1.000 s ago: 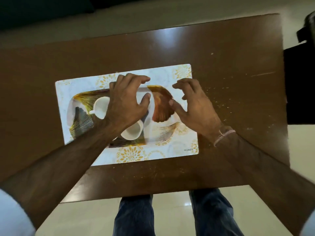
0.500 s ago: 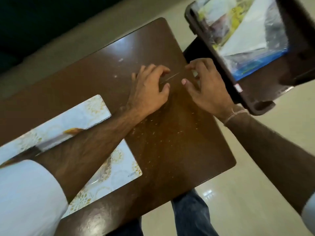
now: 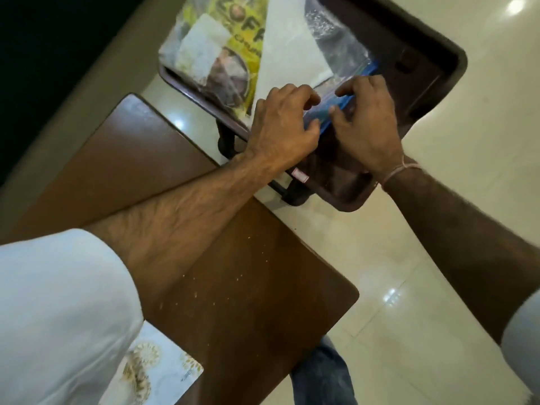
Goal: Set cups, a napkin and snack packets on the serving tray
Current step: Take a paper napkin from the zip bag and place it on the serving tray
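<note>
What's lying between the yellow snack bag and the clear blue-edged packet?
A white napkin, seen in the head view, lies between the yellow snack bag and the clear blue-edged packet.

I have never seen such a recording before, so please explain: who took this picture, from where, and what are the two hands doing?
No machine here: a person wears a camera on the head, which looks down at their own bare hands. The left hand and right hand both reach onto a dark tray beside the brown table. Their fingers touch a clear packet with a blue edge; whether the grip has closed is unclear. On the tray also lie a yellow snack packet and a white napkin. A patterned mat shows at the table's near corner.
</note>
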`<state>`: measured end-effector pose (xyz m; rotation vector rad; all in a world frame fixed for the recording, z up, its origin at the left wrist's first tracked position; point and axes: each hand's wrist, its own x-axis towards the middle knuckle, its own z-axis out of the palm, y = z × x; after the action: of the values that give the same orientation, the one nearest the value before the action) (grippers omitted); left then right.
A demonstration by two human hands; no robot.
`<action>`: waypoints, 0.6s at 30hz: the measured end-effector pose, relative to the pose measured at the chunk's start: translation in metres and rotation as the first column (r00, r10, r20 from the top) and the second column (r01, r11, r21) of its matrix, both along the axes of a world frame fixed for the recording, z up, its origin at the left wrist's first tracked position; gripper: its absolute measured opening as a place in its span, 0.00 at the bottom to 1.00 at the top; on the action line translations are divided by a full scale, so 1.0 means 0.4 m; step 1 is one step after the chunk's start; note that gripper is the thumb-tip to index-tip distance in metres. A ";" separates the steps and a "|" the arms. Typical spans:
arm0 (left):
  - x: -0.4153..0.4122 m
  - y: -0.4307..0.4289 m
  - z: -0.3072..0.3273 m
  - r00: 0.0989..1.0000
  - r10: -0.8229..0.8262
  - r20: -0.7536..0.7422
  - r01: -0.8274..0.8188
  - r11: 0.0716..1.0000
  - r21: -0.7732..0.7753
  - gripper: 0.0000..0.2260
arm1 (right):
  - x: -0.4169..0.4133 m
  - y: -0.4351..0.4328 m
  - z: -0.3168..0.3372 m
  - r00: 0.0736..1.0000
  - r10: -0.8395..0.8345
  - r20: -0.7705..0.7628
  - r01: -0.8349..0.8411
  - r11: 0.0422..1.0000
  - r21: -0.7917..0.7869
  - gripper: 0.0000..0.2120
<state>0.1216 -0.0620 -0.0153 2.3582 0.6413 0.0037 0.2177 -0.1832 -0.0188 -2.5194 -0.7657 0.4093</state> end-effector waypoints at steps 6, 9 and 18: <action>0.064 -0.007 -0.055 0.976 -0.003 -0.216 0.027 0.994 0.109 0.20 | 0.046 -0.003 -0.044 0.918 -0.276 -0.284 0.319 0.941 0.116 0.12; 0.069 0.002 -0.055 0.978 0.149 -0.147 -0.144 0.989 0.042 0.09 | 0.047 0.005 -0.056 0.832 -0.350 -0.430 0.443 0.886 0.135 0.07; 0.056 -0.008 0.051 0.871 0.411 0.271 -0.352 0.905 -0.240 0.05 | 0.025 0.103 -0.010 0.915 -0.116 -0.385 0.230 0.936 0.266 0.19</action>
<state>0.1440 -0.0651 0.0053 1.9589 0.8963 0.4726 0.2276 -0.1420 -0.0229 -2.1123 -0.4152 0.6221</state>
